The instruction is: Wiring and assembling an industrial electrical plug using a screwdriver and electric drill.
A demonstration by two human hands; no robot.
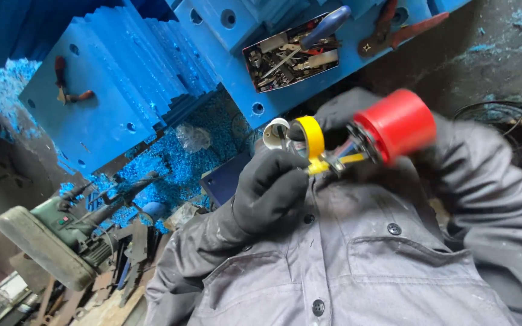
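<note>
My left hand (pixel 268 188), in a black glove, grips a roll of yellow tape (pixel 313 136) with a white ring (pixel 275 133) beside it. My right hand (pixel 337 116), also in a black glove, is partly hidden behind a red cylindrical part (pixel 397 124) that it holds. A small metal and yellow piece (pixel 332 163) sits between the tape roll and the red part. Both hands are close together in front of my grey buttoned jacket (pixel 357 265).
Blue-painted steel blocks (pixel 110 90) with holes fill the upper left. An open tin of small tools (pixel 291 53) and red-handled pliers (pixel 394 30) lie on them. A green drill machine (pixel 61 235) stands lower left, and a black wire coil (pixel 509 127) lies at right.
</note>
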